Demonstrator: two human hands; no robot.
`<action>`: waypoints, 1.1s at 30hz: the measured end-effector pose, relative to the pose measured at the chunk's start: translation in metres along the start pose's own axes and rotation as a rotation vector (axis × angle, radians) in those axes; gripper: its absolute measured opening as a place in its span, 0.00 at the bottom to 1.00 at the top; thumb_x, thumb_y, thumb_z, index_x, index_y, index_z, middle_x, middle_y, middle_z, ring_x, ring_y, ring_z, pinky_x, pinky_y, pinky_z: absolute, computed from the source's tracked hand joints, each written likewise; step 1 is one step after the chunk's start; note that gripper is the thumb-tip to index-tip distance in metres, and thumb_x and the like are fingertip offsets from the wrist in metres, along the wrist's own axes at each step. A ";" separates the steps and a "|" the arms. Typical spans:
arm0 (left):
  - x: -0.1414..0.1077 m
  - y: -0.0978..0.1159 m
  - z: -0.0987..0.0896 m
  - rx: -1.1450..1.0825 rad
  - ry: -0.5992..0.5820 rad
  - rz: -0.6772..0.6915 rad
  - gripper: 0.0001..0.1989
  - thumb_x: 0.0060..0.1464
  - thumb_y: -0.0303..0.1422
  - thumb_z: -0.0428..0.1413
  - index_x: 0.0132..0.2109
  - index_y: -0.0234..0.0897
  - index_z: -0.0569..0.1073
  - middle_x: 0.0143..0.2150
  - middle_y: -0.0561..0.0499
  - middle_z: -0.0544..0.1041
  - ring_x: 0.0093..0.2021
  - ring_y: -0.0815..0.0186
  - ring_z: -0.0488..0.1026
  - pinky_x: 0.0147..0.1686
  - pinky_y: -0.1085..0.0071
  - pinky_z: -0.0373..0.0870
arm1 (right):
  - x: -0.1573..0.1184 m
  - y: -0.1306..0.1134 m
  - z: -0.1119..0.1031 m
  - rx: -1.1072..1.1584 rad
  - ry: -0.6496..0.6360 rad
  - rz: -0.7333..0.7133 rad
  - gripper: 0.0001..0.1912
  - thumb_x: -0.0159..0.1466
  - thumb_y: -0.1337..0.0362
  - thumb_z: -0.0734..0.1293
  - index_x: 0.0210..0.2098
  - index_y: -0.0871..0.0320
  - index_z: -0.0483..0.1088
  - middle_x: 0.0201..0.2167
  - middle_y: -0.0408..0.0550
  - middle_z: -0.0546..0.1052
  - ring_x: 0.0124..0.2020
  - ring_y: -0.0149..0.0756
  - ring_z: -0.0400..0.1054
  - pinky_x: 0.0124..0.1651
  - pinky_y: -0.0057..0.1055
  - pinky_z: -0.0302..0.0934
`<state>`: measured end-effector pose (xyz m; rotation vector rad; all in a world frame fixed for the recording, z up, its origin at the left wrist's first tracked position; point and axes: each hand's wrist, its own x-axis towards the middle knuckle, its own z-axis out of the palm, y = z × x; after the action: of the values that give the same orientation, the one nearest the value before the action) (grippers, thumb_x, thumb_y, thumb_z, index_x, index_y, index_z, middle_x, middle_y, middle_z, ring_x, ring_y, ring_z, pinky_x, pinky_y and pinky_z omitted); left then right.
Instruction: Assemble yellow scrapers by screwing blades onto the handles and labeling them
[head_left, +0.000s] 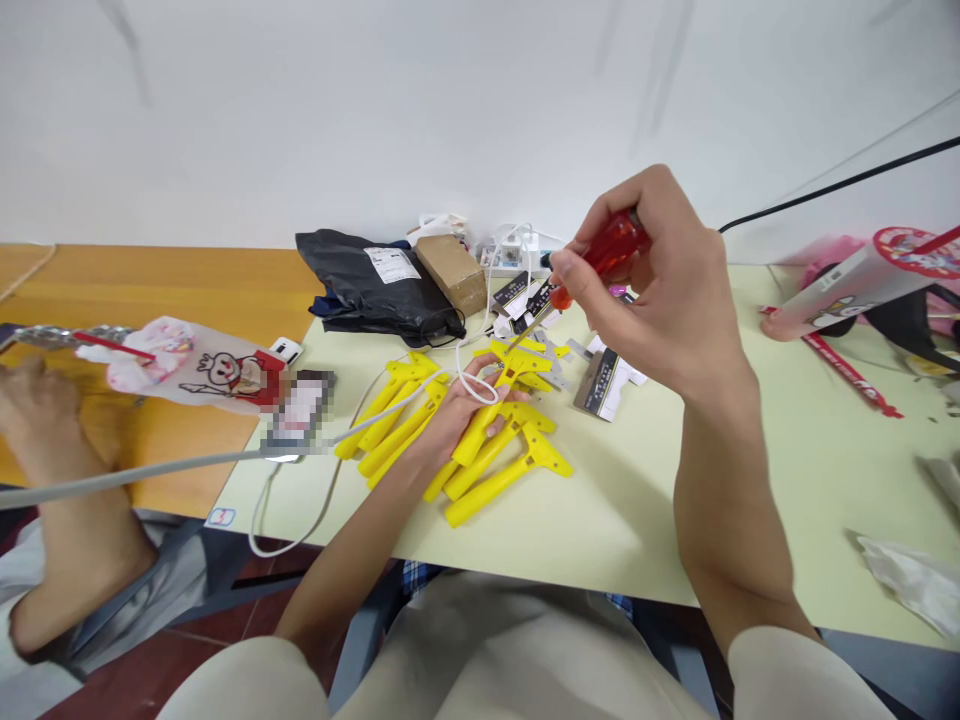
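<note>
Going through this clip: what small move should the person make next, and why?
Probably slip the white cable off the left hand. It loops across those fingers, close to where the red-handled screwdriver in the right hand points its shaft at the yellow plastic piece, so it might snag or get in the way.

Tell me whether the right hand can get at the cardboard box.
Likely yes: the right hand is close to the cardboard box, with only a white cable and printed cards between, though it holds a red-handled screwdriver.
</note>
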<state>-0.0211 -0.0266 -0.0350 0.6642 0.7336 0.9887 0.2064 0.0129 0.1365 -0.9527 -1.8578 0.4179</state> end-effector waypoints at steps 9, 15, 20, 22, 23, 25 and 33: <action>0.001 -0.003 0.004 0.029 0.046 0.032 0.30 0.57 0.32 0.75 0.60 0.44 0.70 0.60 0.44 0.80 0.48 0.59 0.87 0.18 0.78 0.63 | -0.001 -0.006 0.002 -0.102 -0.070 0.057 0.17 0.73 0.47 0.76 0.42 0.48 0.67 0.32 0.46 0.79 0.33 0.48 0.78 0.37 0.45 0.73; 0.000 -0.004 0.003 0.035 0.033 0.022 0.31 0.56 0.32 0.75 0.61 0.44 0.70 0.58 0.44 0.81 0.44 0.62 0.86 0.18 0.80 0.62 | -0.003 -0.009 -0.007 -0.064 -0.172 0.054 0.07 0.78 0.56 0.70 0.47 0.47 0.68 0.38 0.46 0.82 0.36 0.46 0.79 0.37 0.45 0.72; 0.001 -0.004 0.001 0.027 0.021 0.005 0.30 0.57 0.33 0.75 0.61 0.44 0.70 0.60 0.43 0.81 0.48 0.59 0.86 0.17 0.80 0.61 | -0.002 -0.010 -0.021 0.002 -0.303 0.022 0.08 0.73 0.64 0.72 0.49 0.47 0.71 0.46 0.46 0.84 0.41 0.46 0.80 0.43 0.45 0.75; 0.001 -0.002 0.002 0.032 0.028 0.015 0.30 0.56 0.33 0.75 0.61 0.44 0.70 0.61 0.43 0.80 0.48 0.59 0.86 0.17 0.80 0.61 | -0.001 -0.010 -0.021 -0.045 -0.228 0.031 0.09 0.71 0.63 0.74 0.48 0.47 0.73 0.45 0.46 0.84 0.41 0.46 0.80 0.44 0.45 0.75; 0.000 -0.001 0.003 0.033 0.032 0.018 0.30 0.56 0.33 0.75 0.60 0.44 0.70 0.62 0.43 0.80 0.48 0.59 0.86 0.17 0.80 0.61 | -0.002 -0.010 -0.019 -0.072 -0.181 0.040 0.09 0.71 0.62 0.75 0.48 0.47 0.73 0.43 0.46 0.84 0.40 0.46 0.80 0.43 0.44 0.74; 0.000 0.000 0.004 0.033 0.035 0.018 0.31 0.56 0.33 0.75 0.61 0.44 0.70 0.62 0.43 0.80 0.49 0.59 0.86 0.17 0.80 0.62 | -0.002 -0.010 -0.016 -0.110 -0.124 0.059 0.10 0.72 0.60 0.74 0.50 0.47 0.72 0.42 0.46 0.83 0.39 0.46 0.80 0.41 0.44 0.74; 0.002 -0.004 -0.002 0.016 0.030 0.004 0.30 0.58 0.33 0.74 0.62 0.44 0.71 0.62 0.41 0.80 0.44 0.62 0.86 0.19 0.78 0.63 | -0.001 -0.005 -0.008 -0.126 -0.144 0.005 0.10 0.74 0.62 0.71 0.53 0.44 0.71 0.48 0.49 0.83 0.39 0.49 0.79 0.47 0.54 0.76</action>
<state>-0.0200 -0.0264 -0.0402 0.6661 0.7675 0.9994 0.2118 0.0075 0.1431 -1.0348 -2.0321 0.3840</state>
